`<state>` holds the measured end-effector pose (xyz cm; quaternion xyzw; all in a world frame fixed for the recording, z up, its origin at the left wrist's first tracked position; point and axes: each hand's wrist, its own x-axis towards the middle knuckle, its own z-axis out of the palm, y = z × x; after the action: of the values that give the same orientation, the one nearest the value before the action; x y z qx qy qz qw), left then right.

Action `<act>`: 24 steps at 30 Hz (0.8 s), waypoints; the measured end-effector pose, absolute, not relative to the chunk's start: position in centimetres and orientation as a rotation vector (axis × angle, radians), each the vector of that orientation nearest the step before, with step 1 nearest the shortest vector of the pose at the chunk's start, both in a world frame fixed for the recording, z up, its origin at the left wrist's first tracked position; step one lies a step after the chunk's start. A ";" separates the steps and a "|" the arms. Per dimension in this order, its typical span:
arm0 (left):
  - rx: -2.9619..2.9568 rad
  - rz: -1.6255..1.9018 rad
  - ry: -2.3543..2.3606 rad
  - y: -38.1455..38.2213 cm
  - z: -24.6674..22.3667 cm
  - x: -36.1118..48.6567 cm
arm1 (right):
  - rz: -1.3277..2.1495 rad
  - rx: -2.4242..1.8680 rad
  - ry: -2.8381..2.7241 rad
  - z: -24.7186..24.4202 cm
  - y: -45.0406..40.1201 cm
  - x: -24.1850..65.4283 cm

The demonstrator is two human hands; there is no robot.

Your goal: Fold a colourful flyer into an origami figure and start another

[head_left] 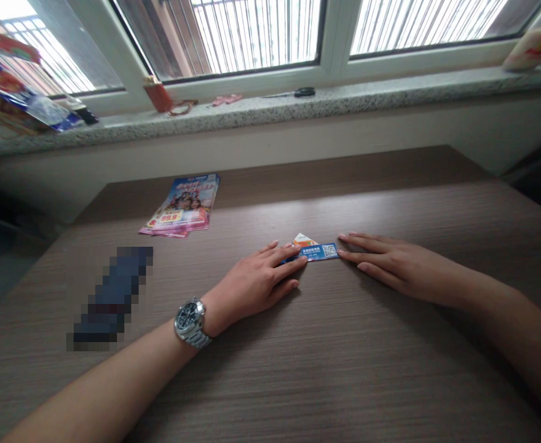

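Note:
A small folded paper (316, 251), blue with a QR code at its right end, lies on the brown wooden table (270, 369). A white and orange pointed corner shows behind its upper edge. My left hand (264, 274), with a silver watch on the wrist, lies flat with its fingertips on the paper's left part and hides that end. My right hand (388, 261) rests with fingers stretched out, its fingertips at the paper's right edge. Whether they press on the paper I cannot tell.
A stack of printed flyers (185, 206) lies at the back left. A blurred-out dark oblong object (114, 298) is at the left. On the stone windowsill (252, 114) are a red box (158, 94), a black-handled tool (304, 92), a food bag (16, 92) and a bottle (533, 43).

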<state>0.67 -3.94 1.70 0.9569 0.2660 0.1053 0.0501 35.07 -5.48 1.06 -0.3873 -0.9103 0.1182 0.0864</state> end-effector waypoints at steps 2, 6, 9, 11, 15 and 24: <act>2.931 0.324 0.801 -3.9 1.7 0.7 | 0.302 -1.146 -2.666 1.5 -5.5 34.5; 2.935 0.326 0.780 -3.9 1.8 0.8 | 0.251 -1.135 -2.600 1.9 -6.0 33.0; 2.925 0.335 0.759 -3.9 1.8 1.0 | 0.227 -1.092 -2.645 1.5 -6.5 31.7; 2.919 0.330 0.755 -3.9 1.7 1.1 | 0.226 -1.076 -2.682 1.0 -6.7 31.0; 2.911 0.302 0.769 -3.9 1.6 1.2 | 0.253 -1.052 -2.731 0.0 -6.8 30.1; 2.925 0.234 0.778 -3.7 1.6 1.1 | 0.324 -1.080 -2.775 0.4 -7.0 29.9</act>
<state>1.05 -3.67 1.65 0.9621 0.2560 0.0771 0.0529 29.95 -7.04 0.36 -0.3596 -0.9240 0.1078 0.0733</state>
